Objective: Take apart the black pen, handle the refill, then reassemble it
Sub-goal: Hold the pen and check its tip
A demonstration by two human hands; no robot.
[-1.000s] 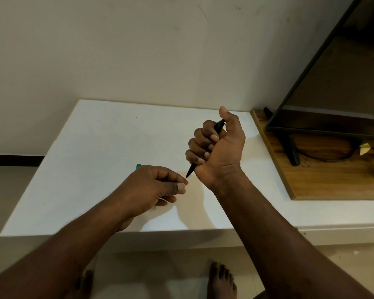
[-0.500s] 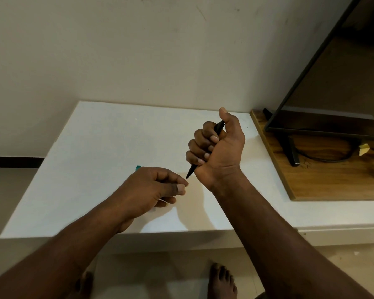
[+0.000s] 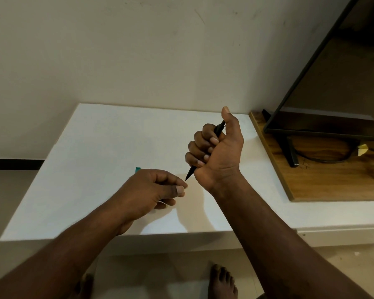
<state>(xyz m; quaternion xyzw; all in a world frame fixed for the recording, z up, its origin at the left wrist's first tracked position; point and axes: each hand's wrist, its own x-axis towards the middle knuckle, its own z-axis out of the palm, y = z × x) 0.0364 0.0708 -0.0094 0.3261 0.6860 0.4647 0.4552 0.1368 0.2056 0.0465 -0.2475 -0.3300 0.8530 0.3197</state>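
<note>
Hands of one person reached forward over a bare foot point(image 3: 222, 281) on the pale floor point(image 3: 151, 277), both forearms bare. Nearer the viewer, the left hand point(image 3: 153, 190) hovered low over the white tabletop point(image 3: 99, 158) with its back turned up. Its fingers were curled and its thumb was pressed against the side of the forefinger. A thin pale sliver point(image 3: 162, 202) showed under those fingers, but whether the hand pinched anything could not be told.

Just beyond it and to the right, the right hand point(image 3: 218, 152) was raised higher, closed in a fist round the black pen point(image 3: 190, 172), thumb pointing straight up. The pen ran slantwise through the fist. Its pointed tip stuck out below the little finger, aimed down towards the left thumb, near it but apart. Its other end showed between the forefinger and the thumb.

A small teal object point(image 3: 138, 169) peeked out on the tabletop behind the left knuckles, mostly hidden. Farther right, a wooden board point(image 3: 324, 180) lay on the same surface. It carried a dark flat-screen television point(image 3: 333, 83) on a black stand leg point(image 3: 290, 154), with a black cable point(image 3: 333, 161) and a small yellow tag point(image 3: 362, 148) beside it. Behind everything rose a plain cream wall point(image 3: 138, 50).
</note>
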